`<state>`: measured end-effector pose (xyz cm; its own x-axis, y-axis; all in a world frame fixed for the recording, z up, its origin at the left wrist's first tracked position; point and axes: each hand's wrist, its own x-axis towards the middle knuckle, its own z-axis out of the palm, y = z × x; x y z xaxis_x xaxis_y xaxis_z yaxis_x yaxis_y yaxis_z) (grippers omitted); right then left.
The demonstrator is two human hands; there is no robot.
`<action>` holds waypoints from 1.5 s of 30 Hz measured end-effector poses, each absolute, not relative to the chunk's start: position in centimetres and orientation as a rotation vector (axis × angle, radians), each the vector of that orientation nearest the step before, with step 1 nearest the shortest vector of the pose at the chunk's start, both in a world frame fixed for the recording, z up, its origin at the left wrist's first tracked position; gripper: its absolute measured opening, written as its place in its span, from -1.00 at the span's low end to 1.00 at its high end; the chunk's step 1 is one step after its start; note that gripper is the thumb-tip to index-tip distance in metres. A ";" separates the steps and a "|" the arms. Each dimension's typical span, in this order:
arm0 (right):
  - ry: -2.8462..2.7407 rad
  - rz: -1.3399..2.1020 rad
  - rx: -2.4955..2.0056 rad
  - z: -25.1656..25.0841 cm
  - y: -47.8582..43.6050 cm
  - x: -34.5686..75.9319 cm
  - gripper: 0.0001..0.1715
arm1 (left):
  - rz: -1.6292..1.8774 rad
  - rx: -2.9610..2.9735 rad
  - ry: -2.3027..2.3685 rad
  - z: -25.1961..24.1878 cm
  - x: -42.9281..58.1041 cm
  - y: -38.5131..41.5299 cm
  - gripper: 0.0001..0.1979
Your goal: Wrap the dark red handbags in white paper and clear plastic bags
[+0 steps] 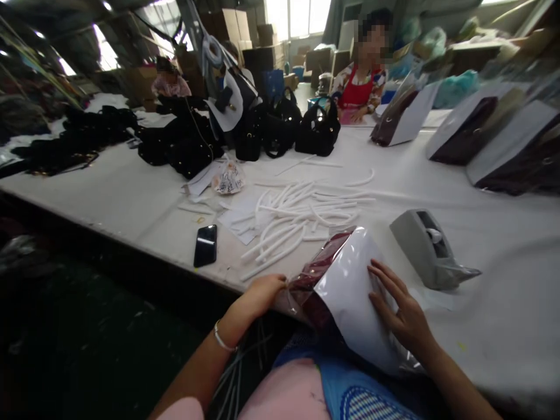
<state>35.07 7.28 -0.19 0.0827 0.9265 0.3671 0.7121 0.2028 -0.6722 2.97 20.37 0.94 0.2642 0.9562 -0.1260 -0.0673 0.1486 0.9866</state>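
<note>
A dark red handbag (321, 262) in a clear plastic bag lies tilted at the table's front edge, close to my body. A white sheet (350, 291) covers its upper side under the plastic. My left hand (265, 291) pinches the gathered plastic at the left end of the package. Flat on the white sheet side rests my right hand (402, 312), fingers stretched out and a little apart. Right of the package stands a grey tape dispenser (422, 248), its front pointing right.
White tubing pieces (289, 221) lie heaped behind the package, with a phone (205, 245) to their left. Black handbags (317, 131) stand farther back; wrapped dark red bags (464, 131) stand at the right. A person in a red apron (361, 87) sits across the table.
</note>
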 end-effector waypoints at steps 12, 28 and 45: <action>-1.506 0.524 -2.108 1.9 13.7 36.8 -0.14 | 0.991 1.462 1.064 0.5 0.0 10.6 -0.27; -1.050 0.004 -2.191 5.6 7.7 39.9 -0.35 | 0.926 1.350 0.682 -1.1 10.0 12.8 -0.66; -2.174 -0.011 -1.535 7.2 7.0 34.2 -0.40 | 1.040 1.202 0.848 -2.2 6.6 13.4 -0.35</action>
<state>34.16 6.97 7.24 -0.2592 0.8872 0.3817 0.8911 0.3721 -0.2598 6.59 13.39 -2.24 0.3186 0.9478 0.0152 -0.1764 0.0435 0.9834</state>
